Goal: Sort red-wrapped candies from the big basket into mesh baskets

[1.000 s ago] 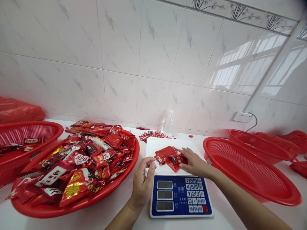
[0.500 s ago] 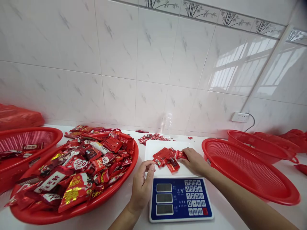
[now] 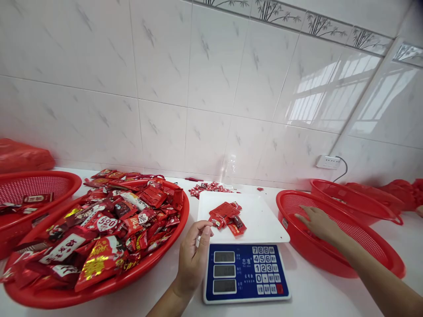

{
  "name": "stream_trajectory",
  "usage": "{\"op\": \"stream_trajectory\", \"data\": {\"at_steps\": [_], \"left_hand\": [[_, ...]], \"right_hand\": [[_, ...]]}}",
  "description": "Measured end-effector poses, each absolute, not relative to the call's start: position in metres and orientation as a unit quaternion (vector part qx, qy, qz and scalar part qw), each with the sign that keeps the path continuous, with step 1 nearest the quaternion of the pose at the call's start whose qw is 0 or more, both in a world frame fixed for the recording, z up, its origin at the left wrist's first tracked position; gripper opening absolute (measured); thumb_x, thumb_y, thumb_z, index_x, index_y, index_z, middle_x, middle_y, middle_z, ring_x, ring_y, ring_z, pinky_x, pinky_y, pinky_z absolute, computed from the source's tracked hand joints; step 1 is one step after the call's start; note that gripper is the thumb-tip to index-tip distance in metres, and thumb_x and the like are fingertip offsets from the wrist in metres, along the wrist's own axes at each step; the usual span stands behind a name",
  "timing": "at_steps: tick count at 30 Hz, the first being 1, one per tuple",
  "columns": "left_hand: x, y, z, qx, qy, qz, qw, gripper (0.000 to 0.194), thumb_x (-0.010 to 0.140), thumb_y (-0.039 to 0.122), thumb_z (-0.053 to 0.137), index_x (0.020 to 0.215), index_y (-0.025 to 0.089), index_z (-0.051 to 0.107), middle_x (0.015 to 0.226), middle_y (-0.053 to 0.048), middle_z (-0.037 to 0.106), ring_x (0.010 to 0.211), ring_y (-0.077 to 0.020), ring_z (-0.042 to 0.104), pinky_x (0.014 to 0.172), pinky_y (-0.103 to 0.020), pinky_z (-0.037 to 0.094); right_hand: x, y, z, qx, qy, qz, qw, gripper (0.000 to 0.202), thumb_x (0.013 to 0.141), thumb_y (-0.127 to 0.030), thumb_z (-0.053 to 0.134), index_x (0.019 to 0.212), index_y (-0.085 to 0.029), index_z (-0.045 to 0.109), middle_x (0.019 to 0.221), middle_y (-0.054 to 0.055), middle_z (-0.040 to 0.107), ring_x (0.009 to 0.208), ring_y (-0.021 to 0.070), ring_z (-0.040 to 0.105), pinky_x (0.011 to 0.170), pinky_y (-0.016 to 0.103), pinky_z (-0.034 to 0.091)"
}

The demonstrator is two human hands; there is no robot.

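My left hand (image 3: 194,251) hovers at the scale's left edge with loosely curled fingers and no visible load. Its fingertips are close to small red snack packets (image 3: 226,214) piled on the white weighing plate (image 3: 264,222). My right hand (image 3: 319,223) reaches over the oval red basket (image 3: 366,259) at the right, fingers spread and holding nothing visible. Something red lies under that hand, partly hidden. The scale's blue keypad panel (image 3: 246,273) faces me; its display digits are too faint to read.
At the left, a red basket (image 3: 158,273) is heaped with mixed red snack packets (image 3: 102,246). Another red basket (image 3: 62,178) stands beyond it. Small patterned packets (image 3: 208,188) lie behind the scale by the tiled wall (image 3: 165,136). A further red basket (image 3: 350,198) stands behind the right one.
My right hand has moved right from the weighing plate to the right basket and let go of the red packet it held. My left hand has stayed almost in place.
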State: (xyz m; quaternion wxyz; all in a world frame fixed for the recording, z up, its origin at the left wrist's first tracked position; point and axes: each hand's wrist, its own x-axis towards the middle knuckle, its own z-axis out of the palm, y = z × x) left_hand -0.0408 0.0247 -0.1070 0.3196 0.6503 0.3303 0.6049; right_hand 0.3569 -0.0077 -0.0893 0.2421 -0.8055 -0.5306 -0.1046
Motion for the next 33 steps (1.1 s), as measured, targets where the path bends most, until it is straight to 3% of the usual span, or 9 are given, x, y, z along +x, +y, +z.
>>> {"op": "stream_trajectory", "data": {"at_steps": [4,7,10,12,14,19,22,26,33], "left_hand": [[-0.041,0.024,-0.106,0.656,0.327,0.602,0.316,0.023,0.093,0.036,0.045,0.093,0.018,0.060,0.077,-0.002,0.060,0.075,-0.0172,0.057,0.070,-0.028,0.047],[-0.042,0.026,-0.107,0.656,0.330,0.602,0.314,0.023,0.094,0.036,0.045,0.093,0.018,0.060,0.077,-0.002,0.060,0.075,-0.0171,0.057,0.071,-0.028,0.046],[-0.043,0.029,-0.107,0.654,0.331,0.603,0.313,0.023,0.094,0.036,0.045,0.091,0.019,0.060,0.077,-0.002,0.059,0.075,-0.0166,0.057,0.071,-0.027,0.046],[-0.044,0.030,-0.107,0.654,0.331,0.604,0.315,0.023,0.094,0.035,0.044,0.090,0.019,0.060,0.078,-0.002,0.060,0.075,-0.0164,0.057,0.072,-0.027,0.046],[-0.044,0.031,-0.107,0.652,0.332,0.602,0.319,0.022,0.094,0.035,0.045,0.092,0.019,0.060,0.080,-0.002,0.062,0.076,-0.0166,0.058,0.072,-0.027,0.046],[-0.043,0.029,-0.107,0.657,0.340,0.593,0.319,0.024,0.093,0.035,0.046,0.093,0.018,0.062,0.080,-0.003,0.063,0.075,-0.0173,0.058,0.070,-0.027,0.046],[-0.042,0.028,-0.107,0.663,0.343,0.585,0.319,0.023,0.093,0.036,0.046,0.094,0.019,0.062,0.082,-0.003,0.063,0.076,-0.0174,0.059,0.071,-0.028,0.046],[-0.042,0.029,-0.106,0.665,0.341,0.580,0.324,0.024,0.094,0.035,0.046,0.095,0.018,0.062,0.086,-0.004,0.064,0.079,-0.0177,0.059,0.073,-0.028,0.046],[-0.041,0.030,-0.108,0.662,0.342,0.582,0.324,0.024,0.093,0.035,0.047,0.094,0.017,0.062,0.085,-0.004,0.064,0.079,-0.0176,0.059,0.072,-0.028,0.046]], "right_hand": [[0.293,0.017,-0.088,-0.735,-0.643,-0.005,0.213,0.063,0.088,-0.058,0.042,0.138,-0.020,0.045,0.150,0.016,0.034,0.139,0.0311,0.029,0.106,0.050,0.034],[0.230,0.039,-0.085,-0.659,-0.729,0.062,0.175,0.068,0.087,-0.065,0.041,0.145,-0.030,0.033,0.157,0.009,0.019,0.144,0.0279,0.011,0.111,0.050,0.026],[0.183,0.058,-0.083,-0.584,-0.794,0.103,0.131,0.081,0.078,-0.072,0.049,0.146,-0.037,0.026,0.158,0.007,0.013,0.144,0.0331,0.001,0.111,0.059,0.016],[0.165,0.067,-0.083,-0.552,-0.819,0.110,0.112,0.087,0.072,-0.076,0.053,0.146,-0.036,0.029,0.157,0.009,0.016,0.143,0.0375,0.004,0.109,0.064,0.011],[0.156,0.074,-0.083,-0.532,-0.834,0.102,0.107,0.087,0.072,-0.076,0.053,0.145,-0.034,0.033,0.155,0.011,0.025,0.142,0.0384,0.013,0.109,0.063,0.013],[0.164,0.077,-0.084,-0.508,-0.848,0.056,0.139,0.066,0.080,-0.063,0.055,0.137,-0.031,0.047,0.142,0.007,0.047,0.128,0.0283,0.041,0.106,0.046,0.030],[0.175,0.073,-0.085,-0.518,-0.838,0.042,0.164,0.054,0.085,-0.055,0.054,0.131,-0.027,0.055,0.129,0.007,0.056,0.115,0.0237,0.050,0.099,0.038,0.039],[0.189,0.068,-0.086,-0.541,-0.819,0.025,0.190,0.045,0.088,-0.050,0.053,0.123,-0.024,0.060,0.120,0.008,0.061,0.109,0.0233,0.052,0.095,0.037,0.042],[0.205,0.062,-0.088,-0.563,-0.799,0.014,0.209,0.048,0.087,-0.043,0.056,0.131,-0.026,0.053,0.134,0.006,0.053,0.123,0.0238,0.044,0.101,0.039,0.038]]}}
